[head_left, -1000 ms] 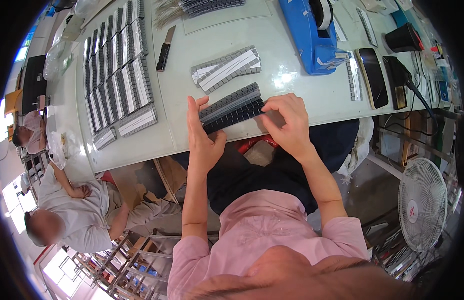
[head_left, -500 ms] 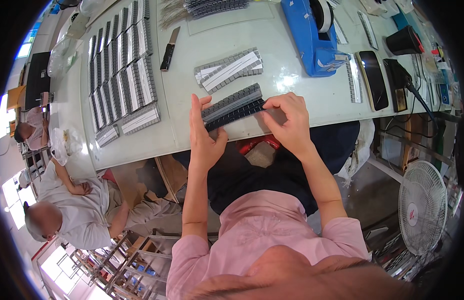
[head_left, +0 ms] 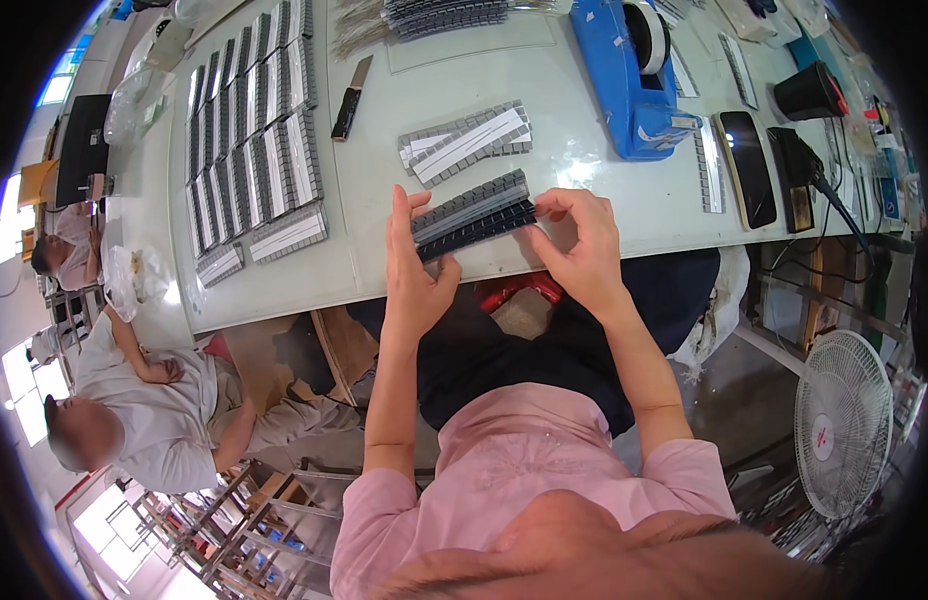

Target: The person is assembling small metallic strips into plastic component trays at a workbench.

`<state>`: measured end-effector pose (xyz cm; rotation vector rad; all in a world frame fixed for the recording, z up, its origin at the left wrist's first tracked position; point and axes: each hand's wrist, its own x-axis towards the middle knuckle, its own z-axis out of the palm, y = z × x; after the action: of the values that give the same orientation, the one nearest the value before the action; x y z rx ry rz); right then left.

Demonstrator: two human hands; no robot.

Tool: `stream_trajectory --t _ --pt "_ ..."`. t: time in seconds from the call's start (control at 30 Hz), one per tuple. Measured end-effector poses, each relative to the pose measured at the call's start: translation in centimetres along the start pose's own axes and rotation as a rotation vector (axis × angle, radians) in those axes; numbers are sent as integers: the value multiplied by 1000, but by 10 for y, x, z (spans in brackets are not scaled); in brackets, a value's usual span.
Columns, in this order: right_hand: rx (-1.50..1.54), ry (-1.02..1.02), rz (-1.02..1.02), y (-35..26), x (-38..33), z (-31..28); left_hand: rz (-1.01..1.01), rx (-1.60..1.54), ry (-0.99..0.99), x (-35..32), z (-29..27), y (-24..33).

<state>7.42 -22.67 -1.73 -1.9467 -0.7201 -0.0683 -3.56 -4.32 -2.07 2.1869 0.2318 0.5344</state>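
A bundle of dark grey and black segmented strips (head_left: 472, 217) is held slightly tilted above the near table edge. My left hand (head_left: 414, 275) closes on its left end, thumb below and fingers behind. At the other end, the thumb and fingertips of my right hand (head_left: 584, 240) are closed on the strips' tip; part of the contact is hidden. Just beyond the bundle, a small pile of grey segmented strips with white faces (head_left: 469, 142) lies crossed on the table (head_left: 374, 200).
Rows of similar strips (head_left: 249, 150) fill the left. A utility knife (head_left: 352, 100) lies beside them. A blue tape dispenser (head_left: 629, 90), a phone (head_left: 746, 165) and a black cup (head_left: 809, 90) stand right. A white fan (head_left: 842, 425) is at lower right; another person (head_left: 164, 400) sits left.
The fingers of my right hand have shifted slightly at the strips' right end. My left hand keeps its hold. The whole view has moved a little, with the table things sliding right.
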Motion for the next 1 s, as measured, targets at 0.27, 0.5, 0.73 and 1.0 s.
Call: stream_trajectory --t 0.27,0.5,0.73,1.0 --pt "-33 -50 -40 1 2 -1 13 14 6 0 1 -2" --pt "-37 -55 -34 0 1 -1 -27 -41 8 -2 1 2" --pt "-73 17 -40 -1 2 0 27 10 5 1 0 5" --pt "-49 -56 -11 -3 4 0 38 48 -20 -2 -1 6"
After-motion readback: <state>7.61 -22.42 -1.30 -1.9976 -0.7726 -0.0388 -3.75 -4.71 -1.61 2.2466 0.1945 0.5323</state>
